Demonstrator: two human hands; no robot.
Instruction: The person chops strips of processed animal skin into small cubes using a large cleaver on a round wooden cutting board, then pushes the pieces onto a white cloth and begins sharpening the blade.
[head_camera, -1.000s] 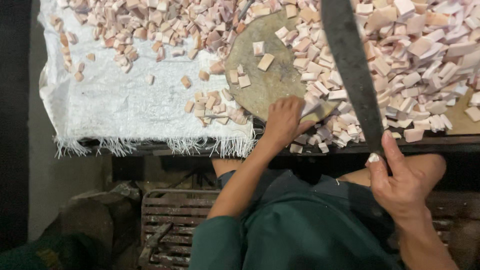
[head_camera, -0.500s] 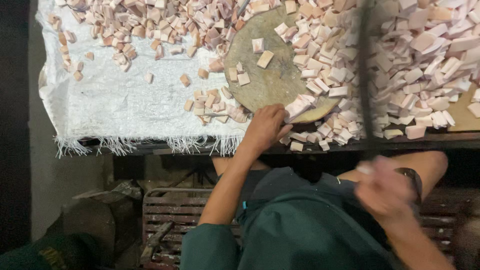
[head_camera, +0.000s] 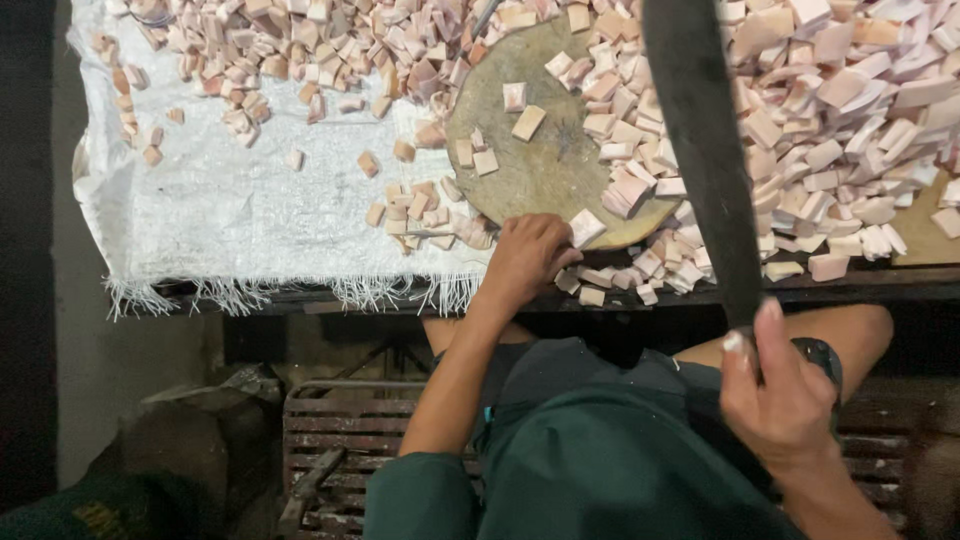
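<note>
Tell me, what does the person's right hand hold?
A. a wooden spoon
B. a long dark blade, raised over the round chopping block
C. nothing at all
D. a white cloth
B: the right hand grips a long dark blade that reaches up across the round chopping block.

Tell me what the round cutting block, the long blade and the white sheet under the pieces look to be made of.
Round cutting block: likely wood, dull brown, scarred and stained, unfinished.
Long blade: probably metal, dark and matte, flat and straight; held by the right hand.
White sheet: looks like woven plastic sacking, slightly glossy, crinkled, with a frayed thread fringe along its near edge.
</note>
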